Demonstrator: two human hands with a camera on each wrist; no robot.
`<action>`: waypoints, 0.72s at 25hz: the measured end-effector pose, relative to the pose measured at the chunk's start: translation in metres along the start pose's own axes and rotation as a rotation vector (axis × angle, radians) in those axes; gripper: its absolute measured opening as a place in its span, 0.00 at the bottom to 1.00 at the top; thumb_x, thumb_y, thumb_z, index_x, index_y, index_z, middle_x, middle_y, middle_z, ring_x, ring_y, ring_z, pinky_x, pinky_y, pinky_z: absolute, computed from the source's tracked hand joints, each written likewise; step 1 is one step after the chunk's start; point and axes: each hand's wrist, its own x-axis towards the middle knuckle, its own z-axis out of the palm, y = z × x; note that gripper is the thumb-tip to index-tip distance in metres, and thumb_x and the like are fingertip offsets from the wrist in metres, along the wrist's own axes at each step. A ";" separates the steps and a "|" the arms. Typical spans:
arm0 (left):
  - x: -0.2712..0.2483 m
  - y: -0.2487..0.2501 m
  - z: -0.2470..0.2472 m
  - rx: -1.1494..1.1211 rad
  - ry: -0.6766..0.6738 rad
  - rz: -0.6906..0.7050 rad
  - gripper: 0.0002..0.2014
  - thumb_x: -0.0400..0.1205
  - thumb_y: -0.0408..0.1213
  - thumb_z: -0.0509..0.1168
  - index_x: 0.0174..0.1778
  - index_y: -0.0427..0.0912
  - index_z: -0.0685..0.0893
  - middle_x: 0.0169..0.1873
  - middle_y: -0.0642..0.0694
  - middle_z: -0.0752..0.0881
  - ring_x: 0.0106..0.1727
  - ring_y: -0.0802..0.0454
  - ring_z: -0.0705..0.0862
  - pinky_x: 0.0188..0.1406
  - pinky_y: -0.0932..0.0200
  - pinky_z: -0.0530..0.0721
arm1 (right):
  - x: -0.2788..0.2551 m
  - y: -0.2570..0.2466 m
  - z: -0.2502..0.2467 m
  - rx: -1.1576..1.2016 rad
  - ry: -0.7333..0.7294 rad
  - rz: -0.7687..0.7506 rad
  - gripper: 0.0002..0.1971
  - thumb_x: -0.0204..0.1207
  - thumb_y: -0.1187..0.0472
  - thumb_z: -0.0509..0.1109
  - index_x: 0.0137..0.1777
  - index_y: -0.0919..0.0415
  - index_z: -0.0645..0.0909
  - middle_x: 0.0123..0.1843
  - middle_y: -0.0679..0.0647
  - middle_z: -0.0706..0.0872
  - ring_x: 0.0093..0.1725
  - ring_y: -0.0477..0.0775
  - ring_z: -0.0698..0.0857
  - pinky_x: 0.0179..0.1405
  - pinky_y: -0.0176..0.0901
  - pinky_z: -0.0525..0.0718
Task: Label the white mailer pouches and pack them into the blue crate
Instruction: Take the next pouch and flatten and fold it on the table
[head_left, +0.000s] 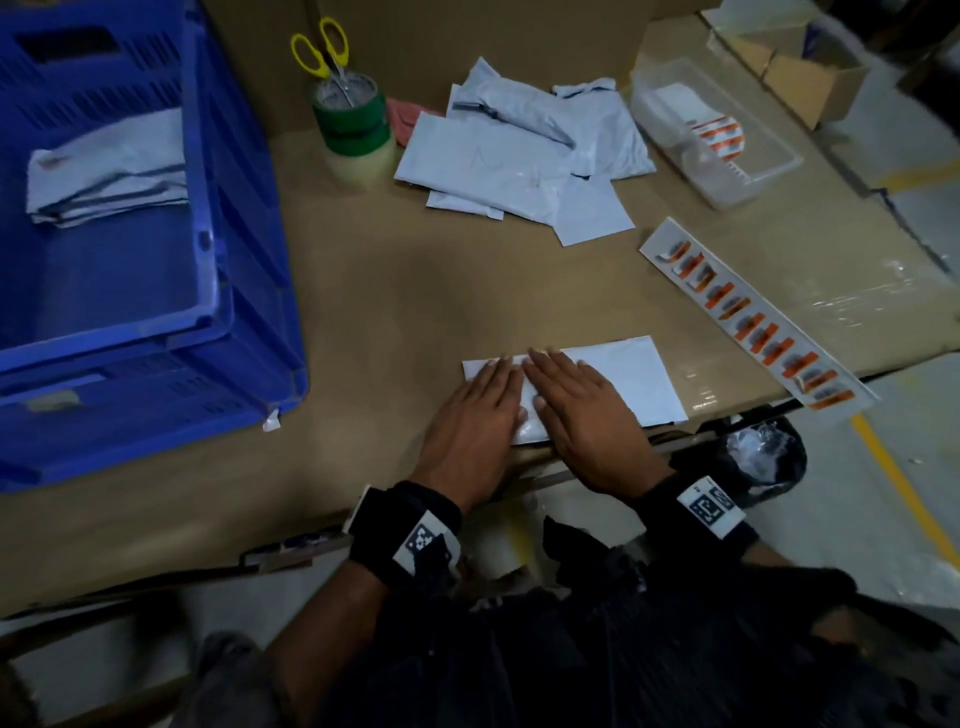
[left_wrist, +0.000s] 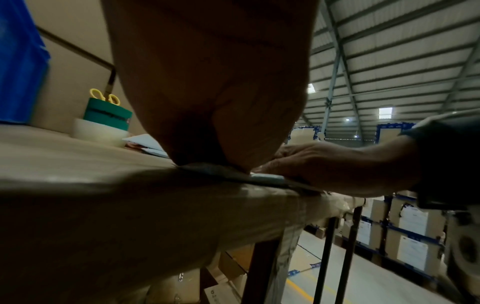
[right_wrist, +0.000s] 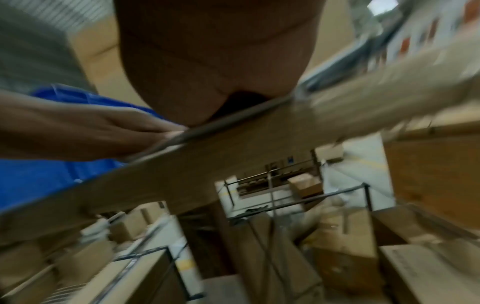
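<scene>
- Pouch (head_left: 623, 379) lay flat at the near table (head_left: 363, 291) edge, long axis running left to right, its right part bare.
- Left hand (head_left: 475, 415) and right hand (head_left: 584, 415) pressed it side by side, fingers straight and flat, gripping nothing.
- Crate (head_left: 218, 291) stood well apart to the left, folded pouches already inside; the left hand was nearer it, so I judged that hand suited to the carry.
- Label strip (head_left: 753, 317) lay near on the right, closer to the right hand; I could not tell whether this pouch bore a label.
- Pile (head_left: 519, 156) of pouches waited farther back.
</scene>
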 end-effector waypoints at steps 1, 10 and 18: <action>0.000 -0.001 0.003 -0.004 0.007 -0.009 0.28 0.94 0.42 0.47 0.88 0.32 0.54 0.88 0.35 0.55 0.90 0.44 0.54 0.88 0.52 0.52 | 0.001 0.011 -0.002 -0.013 -0.016 -0.002 0.27 0.93 0.49 0.49 0.88 0.59 0.66 0.89 0.55 0.67 0.89 0.54 0.63 0.87 0.53 0.62; -0.006 -0.004 0.005 -0.020 -0.010 -0.107 0.41 0.84 0.60 0.32 0.88 0.39 0.59 0.88 0.43 0.61 0.88 0.49 0.61 0.81 0.49 0.67 | 0.009 0.035 -0.042 -0.200 -0.176 0.218 0.39 0.87 0.35 0.32 0.92 0.56 0.51 0.93 0.55 0.54 0.92 0.55 0.52 0.89 0.55 0.51; -0.014 -0.009 -0.002 0.043 -0.058 -0.108 0.45 0.81 0.67 0.30 0.90 0.44 0.55 0.89 0.48 0.57 0.88 0.52 0.58 0.79 0.49 0.65 | -0.038 0.033 -0.041 -0.194 -0.162 0.294 0.37 0.88 0.38 0.33 0.93 0.54 0.49 0.93 0.54 0.50 0.92 0.55 0.49 0.90 0.58 0.51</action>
